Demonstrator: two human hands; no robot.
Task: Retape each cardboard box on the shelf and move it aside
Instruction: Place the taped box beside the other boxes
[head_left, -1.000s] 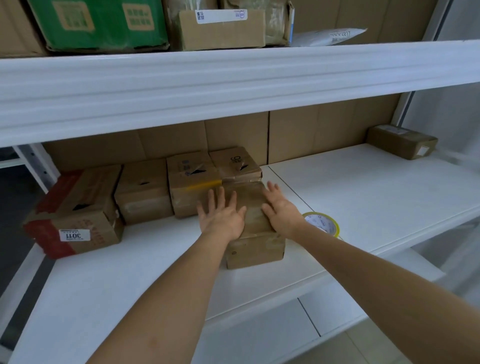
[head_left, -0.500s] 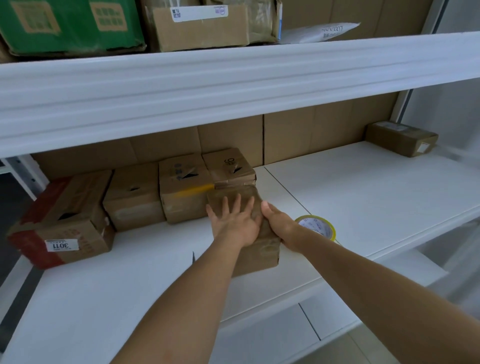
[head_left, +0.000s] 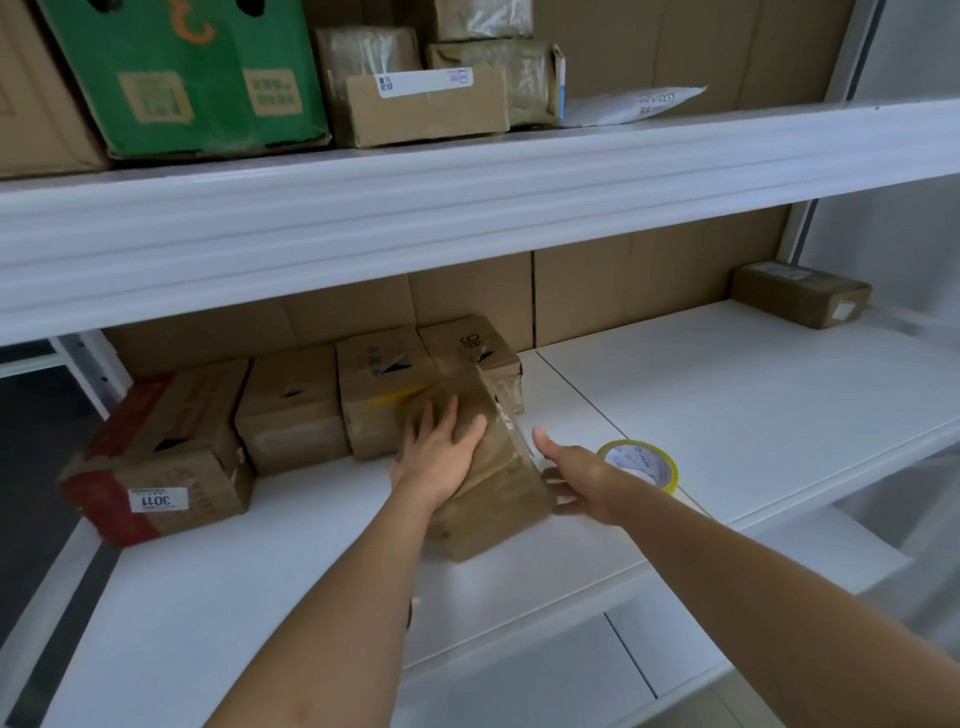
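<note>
White shelf (head_left: 727, 395), front edge: taped cardboard box (head_left: 493, 499) angled against the row behind, left hand (head_left: 441, 457) flat and spread on top, right hand (head_left: 576, 483) loose beside it; likely light, stiff, tape-slick, so grip opposite side walls.

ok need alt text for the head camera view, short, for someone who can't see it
A person's left hand lies flat on a taped cardboard box at the front of a white shelf, while the right hand is open beside the box's right side. A roll of tape lies just right of that hand, and four more boxes line the back left.
</note>
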